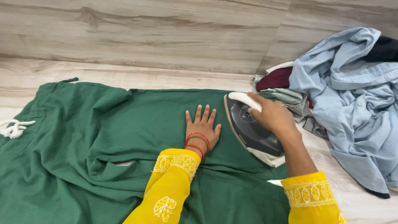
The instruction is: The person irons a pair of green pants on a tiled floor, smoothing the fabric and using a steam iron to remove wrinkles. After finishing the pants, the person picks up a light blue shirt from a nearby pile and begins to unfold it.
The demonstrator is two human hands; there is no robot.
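Observation:
A green garment lies spread flat across the pale wooden surface. My left hand presses flat on it, fingers spread, with red bangles at the wrist. My right hand grips the white handle of a dark grey and white clothes iron, which rests on the green cloth just right of my left hand. Both my sleeves are yellow with white embroidery.
A heap of clothes sits at the right: a light blue shirt on top, a maroon piece and striped cloth under it. A white drawstring lies at the garment's left edge. A wood-look wall stands behind.

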